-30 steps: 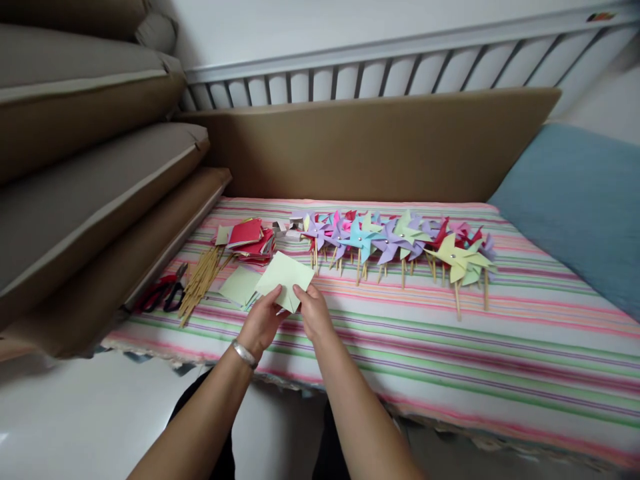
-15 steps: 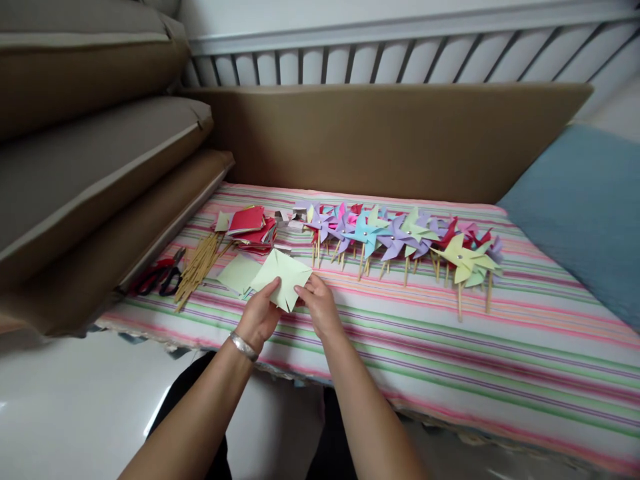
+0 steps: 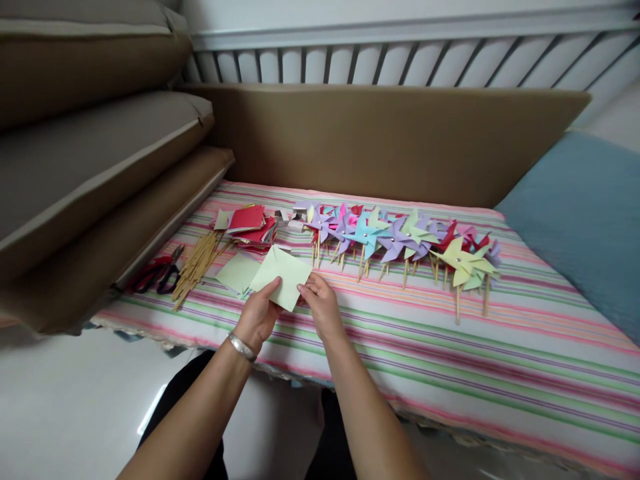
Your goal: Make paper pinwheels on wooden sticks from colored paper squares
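A pale green paper square (image 3: 283, 273) is held just above the striped cloth (image 3: 450, 360). My left hand (image 3: 257, 319), with a silver bracelet at the wrist, pinches its lower left edge. My right hand (image 3: 323, 307) pinches its right corner. Another pale green sheet (image 3: 238, 272) lies flat just left of it. A stack of red paper squares (image 3: 250, 227) sits behind. A bundle of wooden sticks (image 3: 196, 267) lies to the left. A row of several coloured paper pinwheels (image 3: 395, 240) on sticks stretches to the right.
Red-handled scissors (image 3: 155, 273) lie at the cloth's left edge beside stacked brown cushions (image 3: 85, 187). A brown board (image 3: 390, 140) stands behind the cloth, with a white railing above. A blue cushion (image 3: 580, 220) lies at the right. White floor shows at lower left.
The green square has flattened slightly and lowered a little between my hands. The camera view has shifted slightly downward.
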The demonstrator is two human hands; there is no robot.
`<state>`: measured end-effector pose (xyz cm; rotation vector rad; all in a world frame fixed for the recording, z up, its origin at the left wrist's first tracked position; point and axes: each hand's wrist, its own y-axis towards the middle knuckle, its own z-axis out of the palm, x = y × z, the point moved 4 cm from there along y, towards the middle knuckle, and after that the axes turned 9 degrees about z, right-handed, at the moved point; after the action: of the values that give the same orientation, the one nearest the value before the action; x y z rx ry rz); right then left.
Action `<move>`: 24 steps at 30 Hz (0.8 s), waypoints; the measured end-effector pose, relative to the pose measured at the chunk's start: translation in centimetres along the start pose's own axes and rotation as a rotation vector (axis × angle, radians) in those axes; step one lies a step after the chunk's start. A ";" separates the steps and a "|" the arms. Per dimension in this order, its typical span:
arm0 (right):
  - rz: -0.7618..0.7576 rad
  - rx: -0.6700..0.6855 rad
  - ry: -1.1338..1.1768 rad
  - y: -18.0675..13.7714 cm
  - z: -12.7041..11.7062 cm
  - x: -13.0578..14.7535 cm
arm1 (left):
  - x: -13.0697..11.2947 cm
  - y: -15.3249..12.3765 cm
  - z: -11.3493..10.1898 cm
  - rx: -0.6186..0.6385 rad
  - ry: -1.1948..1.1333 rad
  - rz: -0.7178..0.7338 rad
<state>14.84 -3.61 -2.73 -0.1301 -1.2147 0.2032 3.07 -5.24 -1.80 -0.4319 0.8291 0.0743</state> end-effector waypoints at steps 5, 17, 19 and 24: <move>-0.026 -0.020 -0.100 0.2 0.1 -0.8 | 0.0 0.2 0.1 0.020 -0.039 0.055; -0.446 -0.288 -0.572 -1.4 -0.6 1.4 | 0.6 -2.2 0.1 0.117 -0.014 0.056; -0.555 -0.254 -0.750 -2.0 0.7 1.2 | 0.5 -2.2 0.9 0.207 -0.088 0.007; -0.801 -0.130 -1.044 -3.0 3.1 0.4 | 0.5 -1.0 0.2 0.075 -0.125 -0.174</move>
<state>12.33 -6.45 -0.64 0.4066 -2.2090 -0.5892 3.80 -6.15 -1.65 -0.4231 0.6662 -0.0903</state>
